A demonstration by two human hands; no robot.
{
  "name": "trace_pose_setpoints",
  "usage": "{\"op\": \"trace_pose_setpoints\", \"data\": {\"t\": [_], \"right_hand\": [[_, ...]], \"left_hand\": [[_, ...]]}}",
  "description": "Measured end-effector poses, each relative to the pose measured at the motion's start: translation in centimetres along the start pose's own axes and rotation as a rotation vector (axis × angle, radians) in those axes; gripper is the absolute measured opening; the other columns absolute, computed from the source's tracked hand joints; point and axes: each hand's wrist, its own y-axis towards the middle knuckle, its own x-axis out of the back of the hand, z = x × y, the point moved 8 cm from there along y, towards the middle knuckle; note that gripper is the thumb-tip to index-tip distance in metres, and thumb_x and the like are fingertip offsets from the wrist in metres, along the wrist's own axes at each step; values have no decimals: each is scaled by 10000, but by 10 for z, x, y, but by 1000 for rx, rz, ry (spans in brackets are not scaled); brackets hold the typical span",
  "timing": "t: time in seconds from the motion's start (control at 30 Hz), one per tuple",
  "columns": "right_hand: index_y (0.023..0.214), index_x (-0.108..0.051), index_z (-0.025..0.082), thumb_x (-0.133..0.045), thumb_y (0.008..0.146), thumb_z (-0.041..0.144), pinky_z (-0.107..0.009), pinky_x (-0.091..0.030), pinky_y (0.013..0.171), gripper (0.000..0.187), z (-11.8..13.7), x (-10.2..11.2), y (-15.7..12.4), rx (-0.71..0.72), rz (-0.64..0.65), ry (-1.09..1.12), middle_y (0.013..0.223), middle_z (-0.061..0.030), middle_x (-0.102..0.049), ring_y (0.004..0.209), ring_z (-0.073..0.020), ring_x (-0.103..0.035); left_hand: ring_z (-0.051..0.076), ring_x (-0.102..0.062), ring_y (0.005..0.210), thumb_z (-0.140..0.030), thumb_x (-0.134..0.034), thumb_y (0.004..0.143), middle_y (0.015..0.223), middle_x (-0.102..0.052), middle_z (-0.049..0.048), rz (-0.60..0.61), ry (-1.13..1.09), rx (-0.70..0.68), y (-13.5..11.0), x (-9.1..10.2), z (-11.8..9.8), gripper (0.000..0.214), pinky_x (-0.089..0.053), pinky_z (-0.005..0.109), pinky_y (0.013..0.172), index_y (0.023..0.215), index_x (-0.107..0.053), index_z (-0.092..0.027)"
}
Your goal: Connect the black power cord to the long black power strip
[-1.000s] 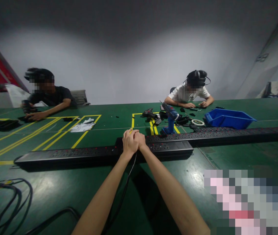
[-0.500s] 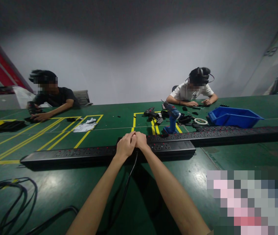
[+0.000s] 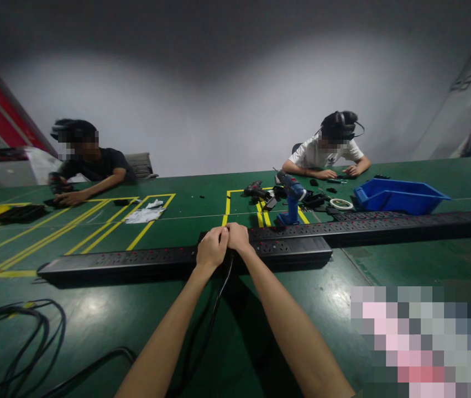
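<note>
My left hand (image 3: pixel 212 250) and my right hand (image 3: pixel 239 237) are pressed together, fingers curled, on top of a long black power strip (image 3: pixel 136 260) that lies across the green table. A black cable (image 3: pixel 218 293) runs from under the two hands toward me, between my forearms. What the fingers grip is hidden. A second long black power strip (image 3: pixel 385 225) lies just behind the first and stretches off to the right.
A blue drill (image 3: pixel 291 200), other tools, a tape roll (image 3: pixel 341 204) and a blue bin (image 3: pixel 399 196) sit beyond the strips. Two people work at the far side, one at the left (image 3: pixel 94 166) and one at the right (image 3: pixel 330 157). Coiled black cables (image 3: pixel 20 342) lie at the near left.
My hands have sunk slightly onto the power strip and the knuckles have parted a little. The view has shifted slightly; nothing else has moved.
</note>
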Motion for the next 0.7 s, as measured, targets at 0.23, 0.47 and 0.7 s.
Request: {"op": "trace_pose_setpoints", "data": {"t": [0.23,0.47,0.7], "right_hand": [[969,-696,201,-499,873,310,-321,-380,864,245,1,-1,0,35,-7,4,994,-92,-730,1000,-248,-649],[972,-714,236,-495,866,284,-332,-383,906,248,-9,-1,1,-24,-64,194,1013,-64,-727,987,-232,-638],[812,-711,217,-499,758,225,-317,-442,866,219,-28,0,9,80,-160,923,891,-21,-722,910,-198,-626]], "left_hand": [[243,-633,1032,-444,-272,997,1142,-688,84,-8,-13,-16,0,2,-3,472,-497,371,887,1111,-663,-205],[230,-620,1081,-388,-264,1006,1204,-656,83,-29,-86,-69,-2,4,-7,447,-484,382,949,1154,-644,-204],[185,-564,1190,-342,-251,1015,1291,-611,40,-82,-215,-159,-5,12,-15,415,-437,356,1037,1177,-618,-236]]}}
